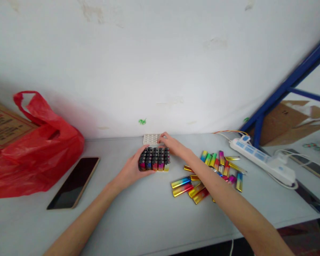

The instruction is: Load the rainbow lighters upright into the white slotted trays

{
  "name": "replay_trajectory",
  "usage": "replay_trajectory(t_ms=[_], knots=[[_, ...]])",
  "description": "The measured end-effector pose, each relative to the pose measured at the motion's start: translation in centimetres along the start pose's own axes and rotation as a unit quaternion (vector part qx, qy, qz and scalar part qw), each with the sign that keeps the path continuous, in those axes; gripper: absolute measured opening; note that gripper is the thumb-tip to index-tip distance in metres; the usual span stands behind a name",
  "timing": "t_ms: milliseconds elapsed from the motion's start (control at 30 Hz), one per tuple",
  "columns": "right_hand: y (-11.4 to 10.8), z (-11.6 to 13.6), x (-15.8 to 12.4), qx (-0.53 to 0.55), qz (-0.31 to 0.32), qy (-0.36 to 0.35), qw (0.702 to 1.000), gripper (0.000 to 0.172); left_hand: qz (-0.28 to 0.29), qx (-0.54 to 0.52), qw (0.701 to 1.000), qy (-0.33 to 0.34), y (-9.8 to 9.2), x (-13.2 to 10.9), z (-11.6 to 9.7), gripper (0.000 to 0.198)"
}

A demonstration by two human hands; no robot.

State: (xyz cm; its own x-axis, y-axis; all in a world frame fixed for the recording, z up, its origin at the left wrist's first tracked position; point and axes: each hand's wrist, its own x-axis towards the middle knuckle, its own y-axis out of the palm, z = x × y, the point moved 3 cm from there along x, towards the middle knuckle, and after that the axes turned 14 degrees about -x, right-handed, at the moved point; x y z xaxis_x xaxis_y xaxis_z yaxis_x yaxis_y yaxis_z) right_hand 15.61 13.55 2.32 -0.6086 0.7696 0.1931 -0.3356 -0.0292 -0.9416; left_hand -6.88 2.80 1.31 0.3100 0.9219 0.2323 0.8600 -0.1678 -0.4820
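Observation:
A block of upright lighters (pixel 155 160) with black tops and colored bodies stands in rows near the middle of the table. My left hand (pixel 131 168) is wrapped round the block's left side, thumb behind and fingers along the near edge. Behind the block, against the wall, lies a white tray (pixel 150 139) with rows of small openings. My right hand (pixel 171 144) is at that tray's right end, its fingers bent over the edge. Loose shiny lighters (pixel 181 182) lie in a scattered pile to the right, partly hidden by my right forearm.
A phone (pixel 74 183) lies on the grey table (pixel 138 217) at the left, beside a red plastic bag (pixel 42 149) and a cardboard box (pixel 8 124). A white power strip (pixel 264 158) with cables lies at the right, by a blue metal frame (pixel 285 89).

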Motion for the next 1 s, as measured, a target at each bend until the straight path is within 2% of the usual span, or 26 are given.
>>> replay_trajectory(t_ms=[67, 200, 300, 367, 467, 567, 633, 700, 833, 900, 1000], knots=[[0.2, -0.2, -0.2, -0.016, -0.004, 0.021, 1.000, 0.004, -0.002, 0.007, 1.000, 0.001, -0.1, 0.0, -0.1, 0.106], [-1.4, -1.6, -2.7, -0.026, -0.025, 0.052, 0.998, 0.009, -0.014, 0.029, 0.999, 0.002, -0.4, -0.1, 0.0, 0.105], [-4.2, -3.0, -7.1, -0.031, -0.052, 0.089, 0.994, 0.008, -0.017, 0.036, 0.999, -0.001, -0.4, -0.2, 0.2, 0.107], [-7.0, -3.0, -10.8, -0.030, -0.092, 0.099, 0.990, 0.006, -0.020, 0.031, 0.999, -0.005, -0.3, 0.3, 0.5, 0.109], [-11.2, -1.1, -15.7, -0.029, -0.141, 0.105, 0.984, 0.003, -0.019, 0.032, 0.999, -0.016, -0.2, 2.1, 0.8, 0.111], [-12.9, 2.3, -17.8, -0.025, -0.126, 0.080, 0.988, 0.007, -0.013, 0.041, 0.999, -0.016, 0.0, 5.1, 0.8, 0.115], [-11.8, 4.8, -17.5, -0.027, -0.102, 0.035, 0.994, 0.005, 0.002, 0.047, 0.999, -0.024, 0.1, 7.0, 0.7, 0.119], [-9.5, 6.6, -16.3, -0.044, -0.084, 0.003, 0.996, 0.001, 0.014, 0.042, 0.999, -0.025, 0.3, 8.3, 0.6, 0.121], [-4.3, 7.9, -13.2, -0.115, 0.028, 0.015, 0.993, 0.006, 0.008, 0.041, 0.999, 0.025, 0.7, 9.0, 0.9, 0.110], [-3.2, 8.1, -12.5, -0.124, 0.057, 0.023, 0.990, 0.010, -0.007, 0.037, 0.999, 0.039, 0.8, 8.8, 1.4, 0.106], [-3.0, 8.1, -12.6, -0.112, 0.065, 0.032, 0.991, 0.015, -0.027, 0.028, 0.998, 0.044, 1.0, 8.5, 2.1, 0.108]])
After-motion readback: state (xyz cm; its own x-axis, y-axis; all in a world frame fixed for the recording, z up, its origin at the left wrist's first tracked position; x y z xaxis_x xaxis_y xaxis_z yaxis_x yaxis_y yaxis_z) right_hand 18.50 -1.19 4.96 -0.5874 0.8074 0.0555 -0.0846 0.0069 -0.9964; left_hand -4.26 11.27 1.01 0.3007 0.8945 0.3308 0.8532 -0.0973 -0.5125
